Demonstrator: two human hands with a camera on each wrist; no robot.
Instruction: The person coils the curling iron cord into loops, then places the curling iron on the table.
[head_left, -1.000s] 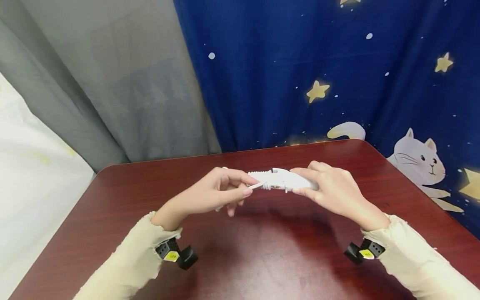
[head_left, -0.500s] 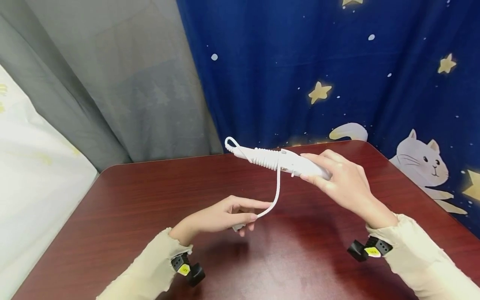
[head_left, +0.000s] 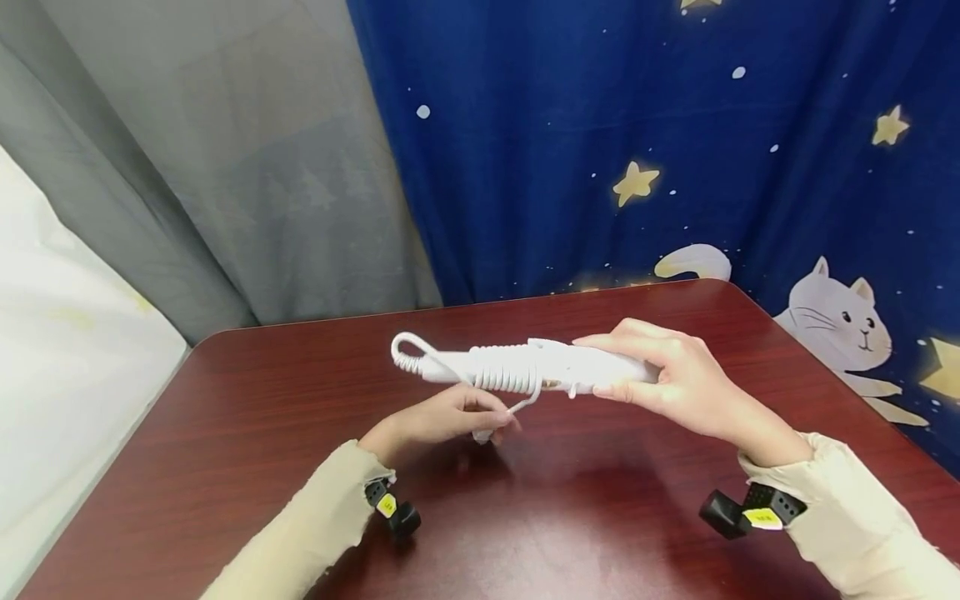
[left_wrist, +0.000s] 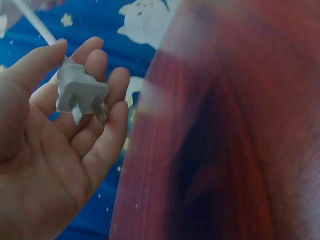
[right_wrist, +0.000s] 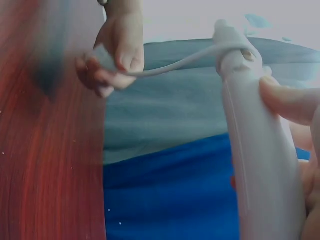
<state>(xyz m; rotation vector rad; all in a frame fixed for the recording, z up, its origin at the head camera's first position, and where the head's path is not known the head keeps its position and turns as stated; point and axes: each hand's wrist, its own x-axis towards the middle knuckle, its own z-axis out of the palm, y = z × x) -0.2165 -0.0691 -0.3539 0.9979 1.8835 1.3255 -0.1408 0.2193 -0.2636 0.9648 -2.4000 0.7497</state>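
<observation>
A long white hand-held electric appliance [head_left: 596, 368] is held above the table, nearly level. My right hand [head_left: 678, 375] grips its right end, thumb on the near side. Around its left part the white power cord [head_left: 506, 371] is wound in several tight turns, and a loop of it stands out at the left tip. My left hand [head_left: 450, 414], just below the wound part, pinches the cord's free end by the plug. In the left wrist view the white two-pin plug [left_wrist: 82, 90] shows between thumb and curled fingers, its pins pointing toward the palm.
Below both hands lies a dark red wooden table [head_left: 300, 375]. A grey curtain [head_left: 247, 167] and a blue star-patterned curtain [head_left: 570, 150] hang behind it. White cloth [head_left: 67, 333] borders the left side.
My left hand first drew the cord down, then rose closer beneath the appliance, shortening the free stretch. My right hand raised and tilted the appliance, then lowered it back to nearly level.
</observation>
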